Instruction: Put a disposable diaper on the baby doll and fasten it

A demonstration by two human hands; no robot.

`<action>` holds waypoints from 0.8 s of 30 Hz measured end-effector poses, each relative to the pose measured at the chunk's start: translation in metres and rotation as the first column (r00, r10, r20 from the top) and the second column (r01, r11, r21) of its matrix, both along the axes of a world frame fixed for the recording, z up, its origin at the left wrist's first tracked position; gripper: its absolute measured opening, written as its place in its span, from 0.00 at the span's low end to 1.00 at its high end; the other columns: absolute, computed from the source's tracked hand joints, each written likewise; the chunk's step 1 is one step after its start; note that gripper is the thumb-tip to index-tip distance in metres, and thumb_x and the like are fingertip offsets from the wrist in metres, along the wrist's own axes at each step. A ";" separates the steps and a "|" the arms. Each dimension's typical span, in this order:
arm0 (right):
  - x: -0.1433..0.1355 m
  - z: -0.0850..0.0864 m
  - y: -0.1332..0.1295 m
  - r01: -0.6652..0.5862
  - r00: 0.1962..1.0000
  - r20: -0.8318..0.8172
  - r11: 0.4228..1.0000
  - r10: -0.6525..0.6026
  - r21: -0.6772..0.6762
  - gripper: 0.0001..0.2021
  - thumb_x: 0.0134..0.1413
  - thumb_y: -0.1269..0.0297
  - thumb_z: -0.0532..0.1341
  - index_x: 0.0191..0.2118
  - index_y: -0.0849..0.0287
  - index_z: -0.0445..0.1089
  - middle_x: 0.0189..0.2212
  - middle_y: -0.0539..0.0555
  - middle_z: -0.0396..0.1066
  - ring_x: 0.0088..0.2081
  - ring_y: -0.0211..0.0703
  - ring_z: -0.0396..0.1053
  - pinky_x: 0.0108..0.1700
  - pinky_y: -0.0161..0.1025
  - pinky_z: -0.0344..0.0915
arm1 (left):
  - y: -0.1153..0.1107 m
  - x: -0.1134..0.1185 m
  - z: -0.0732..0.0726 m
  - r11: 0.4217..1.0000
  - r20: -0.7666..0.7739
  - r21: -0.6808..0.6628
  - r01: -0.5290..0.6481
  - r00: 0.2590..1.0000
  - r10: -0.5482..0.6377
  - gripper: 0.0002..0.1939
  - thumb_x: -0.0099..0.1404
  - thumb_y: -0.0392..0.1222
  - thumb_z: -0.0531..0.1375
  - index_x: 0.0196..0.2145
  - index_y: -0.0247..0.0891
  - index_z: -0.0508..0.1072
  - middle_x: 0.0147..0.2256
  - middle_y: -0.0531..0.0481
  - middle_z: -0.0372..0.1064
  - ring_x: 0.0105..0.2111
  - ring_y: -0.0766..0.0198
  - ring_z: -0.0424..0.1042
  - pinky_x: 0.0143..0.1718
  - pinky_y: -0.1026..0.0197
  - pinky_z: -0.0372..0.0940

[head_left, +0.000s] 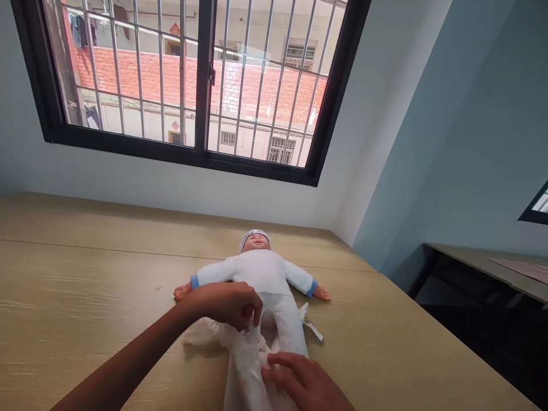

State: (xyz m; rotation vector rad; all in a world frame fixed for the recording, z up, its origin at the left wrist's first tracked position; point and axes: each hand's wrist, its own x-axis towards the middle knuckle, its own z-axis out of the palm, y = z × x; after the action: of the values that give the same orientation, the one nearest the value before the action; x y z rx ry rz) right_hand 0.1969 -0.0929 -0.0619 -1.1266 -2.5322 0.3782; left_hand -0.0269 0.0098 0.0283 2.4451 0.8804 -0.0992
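A baby doll (pixel 259 271) in a white suit with blue cuffs and a white cap lies on its back on the wooden table, head toward the window. My left hand (pixel 237 305) is closed in a pinch on a crumpled, thin white diaper-like sheet (pixel 244 348) over the doll's leg on the left. My right hand (pixel 306 379) lies low over the legs, fingers slightly bent and apart, close to the sheet; whether it touches is unclear. White strips (pixel 314 331) stick out beside the doll's hip on the right. The doll's feet are out of clear view.
The pale wooden table (pixel 107 285) reaches back to the wall under a barred window (pixel 197 85). Its right edge slants toward me. Beyond it, a second table (pixel 483 265) stands at the right with a pinkish cloth (pixel 520 268) on top.
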 end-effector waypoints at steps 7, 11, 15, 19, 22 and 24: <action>0.016 -0.024 0.012 -0.130 0.991 0.049 0.990 0.127 0.056 0.11 0.61 0.62 0.55 0.46 0.53 0.73 0.48 0.52 0.72 0.55 0.43 0.65 0.58 0.37 0.60 | -0.004 0.004 -0.002 0.997 -0.101 0.023 0.068 0.993 -0.065 0.26 0.48 0.23 0.57 0.42 0.44 0.76 0.27 0.53 0.68 0.23 0.67 0.63 0.19 0.69 0.51; 0.018 -0.028 0.012 -0.236 0.969 0.069 0.972 0.237 -0.022 0.12 0.61 0.64 0.56 0.47 0.45 0.72 0.48 0.47 0.72 0.60 0.42 0.57 0.64 0.45 0.47 | -0.007 0.008 -0.006 0.998 -0.076 0.013 0.065 0.995 -0.064 0.17 0.50 0.37 0.65 0.40 0.45 0.77 0.24 0.54 0.66 0.21 0.67 0.62 0.20 0.67 0.53; 0.014 -0.023 0.008 -0.260 0.957 0.086 0.951 0.276 -0.167 0.14 0.59 0.65 0.58 0.49 0.44 0.71 0.48 0.47 0.72 0.61 0.47 0.54 0.64 0.51 0.44 | -0.008 0.008 -0.010 0.997 -0.020 -0.020 0.075 0.997 -0.075 0.18 0.50 0.52 0.66 0.38 0.43 0.79 0.21 0.51 0.67 0.19 0.64 0.63 0.23 0.63 0.58; 0.011 -0.025 0.002 -0.183 0.974 0.092 0.958 0.207 -0.223 0.13 0.58 0.66 0.59 0.47 0.44 0.73 0.42 0.49 0.75 0.61 0.47 0.56 0.65 0.53 0.42 | -0.014 0.012 -0.013 0.999 -0.048 0.047 0.014 0.999 -0.011 0.18 0.49 0.57 0.65 0.30 0.40 0.79 0.21 0.47 0.69 0.22 0.60 0.65 0.26 0.60 0.59; 0.014 -0.031 -0.001 -0.150 0.984 0.061 0.960 0.169 -0.235 0.13 0.58 0.66 0.58 0.46 0.45 0.74 0.37 0.50 0.77 0.58 0.45 0.60 0.65 0.51 0.41 | -0.017 0.018 -0.019 0.991 -0.042 0.129 -0.025 0.999 0.031 0.20 0.49 0.58 0.64 0.27 0.36 0.78 0.19 0.45 0.67 0.22 0.58 0.65 0.27 0.58 0.60; 0.018 -0.036 -0.002 -0.145 0.988 0.027 0.962 0.155 -0.231 0.13 0.58 0.64 0.58 0.46 0.44 0.73 0.39 0.48 0.77 0.57 0.44 0.62 0.65 0.49 0.41 | -0.018 0.022 -0.025 0.984 -0.033 0.176 -0.036 0.999 0.043 0.21 0.47 0.59 0.65 0.25 0.35 0.78 0.17 0.45 0.66 0.22 0.57 0.65 0.27 0.57 0.60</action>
State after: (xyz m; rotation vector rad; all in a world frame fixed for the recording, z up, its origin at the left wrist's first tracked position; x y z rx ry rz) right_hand 0.2148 -0.0944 -0.0982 -1.0331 -2.6751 0.7080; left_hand -0.0052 -0.0077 0.0029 2.5938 0.9910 -0.0537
